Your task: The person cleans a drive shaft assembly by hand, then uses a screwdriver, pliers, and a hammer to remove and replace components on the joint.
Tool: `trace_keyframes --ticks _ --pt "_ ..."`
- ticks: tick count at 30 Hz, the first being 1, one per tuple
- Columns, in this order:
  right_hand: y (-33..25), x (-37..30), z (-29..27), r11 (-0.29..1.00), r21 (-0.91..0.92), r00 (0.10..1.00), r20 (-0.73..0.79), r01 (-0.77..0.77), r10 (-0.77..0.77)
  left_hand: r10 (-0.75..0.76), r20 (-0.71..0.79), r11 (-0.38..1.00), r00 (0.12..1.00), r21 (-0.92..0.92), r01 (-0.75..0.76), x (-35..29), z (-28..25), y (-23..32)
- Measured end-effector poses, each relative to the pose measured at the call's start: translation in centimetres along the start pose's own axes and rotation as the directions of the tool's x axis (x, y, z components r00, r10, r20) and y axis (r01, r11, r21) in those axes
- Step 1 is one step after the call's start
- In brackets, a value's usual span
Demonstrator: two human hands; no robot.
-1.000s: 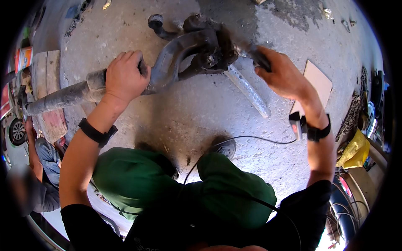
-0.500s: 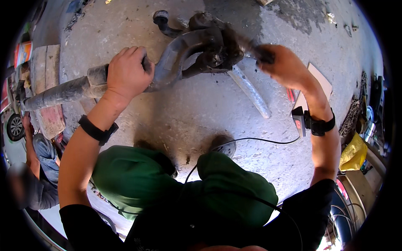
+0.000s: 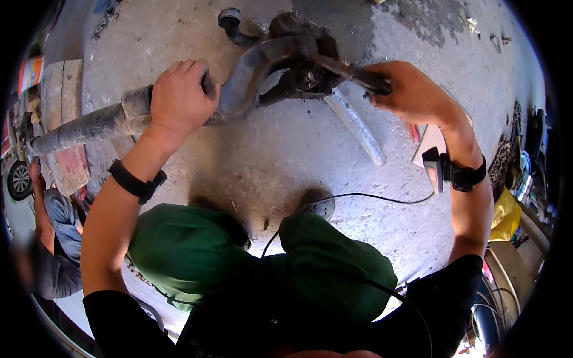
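A heavy, dark, greasy metal vehicle part [image 3: 248,74] with a curved arm and a lumpy joint lies ahead of me. From it a long grey tube [image 3: 77,134] runs out to the left. My left hand [image 3: 184,95] is closed around the part where the tube meets the curved arm; its fingertips are hidden. My right hand [image 3: 409,89] is closed around a slim, dark-handled tool [image 3: 364,77]. The tool's narrow brownish end reaches the joint from the right; its exact kind is unclear. A pale metal bar [image 3: 355,128] sticks out from under the joint towards me.
Wooden planks [image 3: 73,95] lie under the tube at left, and a person [image 3: 59,238] sits beyond them near a car wheel [image 3: 20,181]. A flat pale board [image 3: 428,146] and a red object [image 3: 413,132] lie by my right forearm. A black cable [image 3: 382,200] crosses the concrete floor [image 3: 268,161].
The tool, blurred before, now shows sharply, and its end sits farther left across the joint. My right forearm has shifted slightly right. My left hand keeps its hold.
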State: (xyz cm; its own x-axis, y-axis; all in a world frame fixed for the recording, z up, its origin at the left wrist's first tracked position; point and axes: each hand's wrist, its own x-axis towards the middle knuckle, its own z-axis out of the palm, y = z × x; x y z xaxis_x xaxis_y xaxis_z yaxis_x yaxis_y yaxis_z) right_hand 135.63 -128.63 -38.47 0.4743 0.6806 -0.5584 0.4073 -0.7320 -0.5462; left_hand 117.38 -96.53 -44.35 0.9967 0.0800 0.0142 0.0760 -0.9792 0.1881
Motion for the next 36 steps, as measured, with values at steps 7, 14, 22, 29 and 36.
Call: trace_keyframes --ticks 7,14,22,29,36 --pt "-1.3 0.1 0.1 0.998 -0.025 0.991 0.122 -0.05 0.053 0.012 -0.029 1.0 1.0 0.004 -0.012 0.1 0.1 -0.3" --pt "-0.6 0.3 0.8 0.997 -0.031 0.992 -0.113 -0.063 0.06 0.016 -0.016 1.0 1.0 -0.015 -0.016 0.2 0.0 0.1" --pt "-0.9 0.3 0.9 0.995 -0.042 0.987 -0.141 -0.088 0.081 0.001 -0.019 1.0 1.0 0.019 0.0 0.2 0.1 -0.4" --pt "-0.6 -0.1 1.3 0.995 -0.098 0.978 -0.21 -0.018 -0.003 0.011 -0.043 1.0 0.999 -0.014 -0.012 0.2 0.3 0.0" --pt "-1.8 -0.6 -0.6 1.0 -0.013 0.993 -0.116 0.001 -0.003 0.013 -0.01 1.0 1.0 -0.008 -0.013 0.1 0.3 -0.2"
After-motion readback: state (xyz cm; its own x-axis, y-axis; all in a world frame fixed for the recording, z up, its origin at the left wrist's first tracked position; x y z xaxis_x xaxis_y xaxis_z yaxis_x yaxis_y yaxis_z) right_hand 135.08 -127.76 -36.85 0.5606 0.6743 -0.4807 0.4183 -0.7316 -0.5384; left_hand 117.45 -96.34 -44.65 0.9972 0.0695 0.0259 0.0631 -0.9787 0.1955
